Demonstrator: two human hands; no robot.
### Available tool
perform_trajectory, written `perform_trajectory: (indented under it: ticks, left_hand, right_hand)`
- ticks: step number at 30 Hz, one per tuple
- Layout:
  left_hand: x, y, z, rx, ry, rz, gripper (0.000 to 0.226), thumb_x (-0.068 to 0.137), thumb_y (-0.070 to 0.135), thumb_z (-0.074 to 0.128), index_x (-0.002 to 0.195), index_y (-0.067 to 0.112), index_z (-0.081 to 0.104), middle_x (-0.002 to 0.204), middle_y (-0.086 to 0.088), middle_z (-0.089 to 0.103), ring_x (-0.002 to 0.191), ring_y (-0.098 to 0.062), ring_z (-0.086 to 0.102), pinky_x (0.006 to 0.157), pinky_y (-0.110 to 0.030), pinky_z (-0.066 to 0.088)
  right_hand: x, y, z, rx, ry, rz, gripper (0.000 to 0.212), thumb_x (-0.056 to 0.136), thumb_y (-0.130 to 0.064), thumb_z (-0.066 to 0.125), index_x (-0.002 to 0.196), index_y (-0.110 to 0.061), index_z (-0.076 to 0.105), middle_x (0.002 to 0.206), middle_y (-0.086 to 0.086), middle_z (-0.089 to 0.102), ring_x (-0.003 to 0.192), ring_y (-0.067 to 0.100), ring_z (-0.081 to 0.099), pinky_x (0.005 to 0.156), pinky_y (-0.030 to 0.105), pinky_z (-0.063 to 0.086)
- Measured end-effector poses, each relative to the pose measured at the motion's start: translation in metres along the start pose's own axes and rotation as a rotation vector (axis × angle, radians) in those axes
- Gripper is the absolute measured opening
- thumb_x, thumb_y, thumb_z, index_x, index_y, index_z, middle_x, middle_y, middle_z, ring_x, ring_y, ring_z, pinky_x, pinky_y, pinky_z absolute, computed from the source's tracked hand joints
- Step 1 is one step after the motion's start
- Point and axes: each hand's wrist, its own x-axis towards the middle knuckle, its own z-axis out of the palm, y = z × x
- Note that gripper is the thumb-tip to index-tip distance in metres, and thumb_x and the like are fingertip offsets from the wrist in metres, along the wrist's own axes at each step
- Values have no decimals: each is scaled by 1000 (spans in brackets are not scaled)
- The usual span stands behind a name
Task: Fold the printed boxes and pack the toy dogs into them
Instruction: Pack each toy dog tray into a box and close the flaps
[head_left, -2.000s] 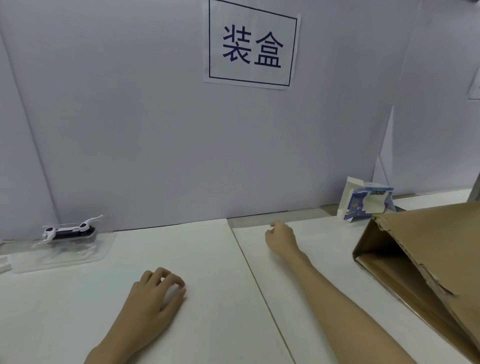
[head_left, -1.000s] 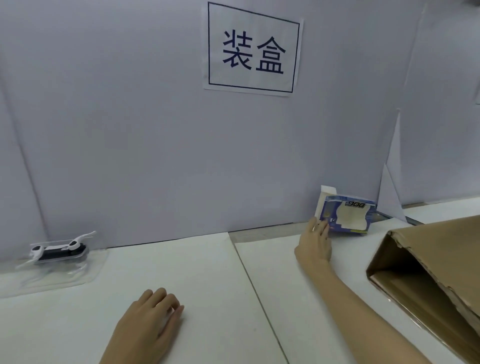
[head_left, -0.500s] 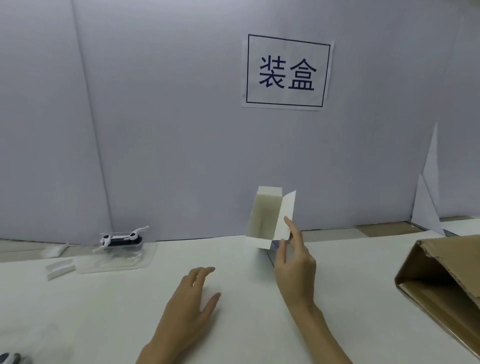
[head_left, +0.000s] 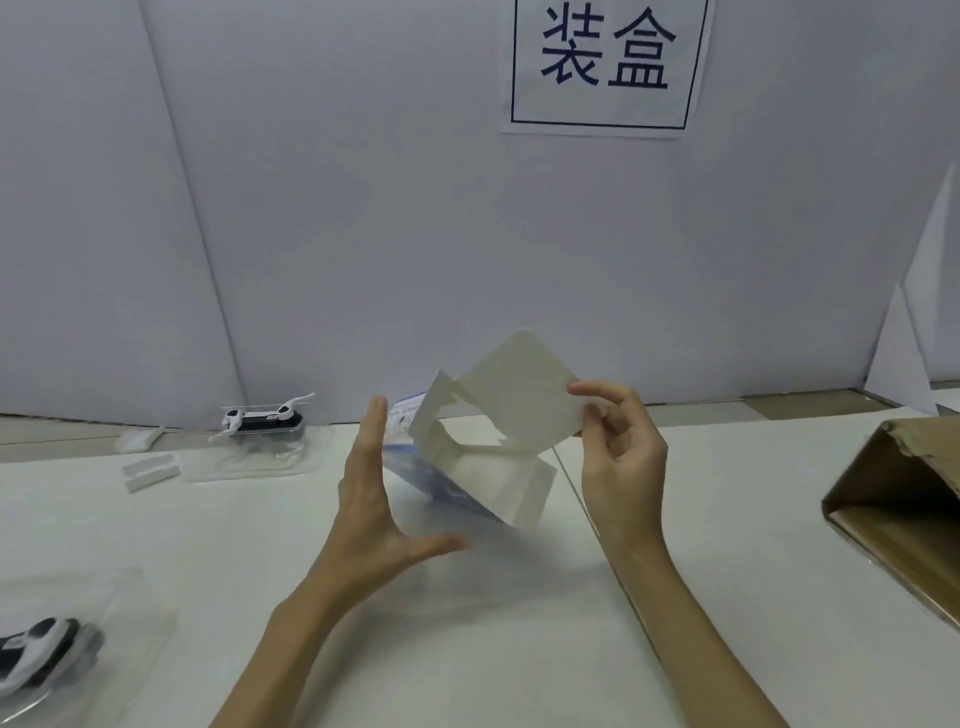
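Since half a second ago the box (head_left: 498, 441) has risen to mid-frame, its flap pinched by the right hand (head_left: 621, 457), while the left hand (head_left: 371, 493), fingers straight and spread, has come up beside it. A one-flap pinch could crease the card or let it swing. There is free table (head_left: 467, 623) below, with one toy dog (head_left: 262, 415) at far left, another toy dog (head_left: 31, 649) at lower left and the carton (head_left: 898, 519) at right.
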Motion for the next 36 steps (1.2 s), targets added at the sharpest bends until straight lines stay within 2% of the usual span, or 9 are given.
perform_trajectory:
  ticks: [6, 10, 12, 18, 21, 26, 29, 32, 36]
  left_hand:
    - [0, 10, 2, 79, 191, 97, 88, 83, 58, 80, 156, 47, 32, 154, 29, 43, 131, 9, 44, 105, -42, 40]
    - [2, 12, 2, 154, 311, 116, 41, 88, 57, 65, 124, 60, 46, 117, 38, 58, 105, 10, 52, 80, -38, 48]
    - [3, 14, 1, 38, 353, 28, 28, 84, 63, 62, 109, 61, 49, 106, 35, 64, 94, 3, 60, 70, -34, 51]
    - [6, 23, 0, -134, 417, -163, 45, 72, 83, 58, 112, 72, 40, 102, 38, 67, 77, -3, 72, 58, -25, 56]
    - [4, 31, 7, -122, 319, -184, 79, 69, 84, 65, 138, 62, 31, 106, 24, 67, 75, -4, 72, 56, -22, 56]
    - [6, 34, 6, -178, 221, -157, 101, 73, 71, 74, 153, 67, 13, 99, 19, 66, 77, -11, 71, 64, -22, 58]
    - [5, 37, 4, -175, 164, -126, 98, 80, 68, 75, 154, 68, 10, 123, 27, 57, 105, -1, 64, 76, -19, 58]
    - [2, 38, 6, -264, 83, -89, 97, 89, 44, 77, 155, 65, 9, 141, 45, 39, 134, 3, 51, 88, -13, 54]
    - [2, 39, 6, -365, 60, -105, 91, 92, 37, 74, 153, 67, 15, 155, 35, 38, 136, -1, 53, 85, -14, 55]
  right_hand:
    - [-1, -6, -1, 65, -168, 48, 44, 101, 7, 52, 125, -26, 68, 94, -6, 69, 82, 25, 59, 80, 28, 48]
    - [-2, -10, 1, -49, -249, 2, 71, 105, -1, 52, 156, -46, 33, 151, -6, 51, 140, 10, 49, 110, 23, 44]
    - [-7, -7, 5, -69, -240, 31, 75, 104, -17, 58, 161, -46, 17, 155, -7, 45, 145, 6, 42, 116, 27, 39]
    - [-29, 4, 21, -84, -425, 153, 89, 86, -67, 63, 160, -39, 22, 156, -17, 46, 142, -3, 43, 116, 23, 40]
    - [-40, 11, 31, -132, -475, 146, 86, 83, -77, 63, 154, -42, 30, 141, -29, 55, 135, -1, 51, 103, 22, 52]
    - [-43, 17, 32, -154, -363, 168, 90, 87, -60, 67, 157, -55, 11, 136, -19, 60, 127, 6, 59, 98, 42, 59]
    - [-42, 12, 33, -146, -379, 115, 87, 93, -51, 65, 156, -62, 5, 142, -12, 59, 124, 8, 62, 102, 42, 57]
    - [-44, 9, 32, -153, -442, 12, 77, 101, -39, 59, 160, -54, 12, 151, -22, 48, 130, 10, 60, 106, 42, 54]
    - [-42, 6, 32, -143, -469, 12, 75, 101, -35, 59, 159, -54, 16, 141, -44, 40, 126, 14, 63, 104, 47, 55]
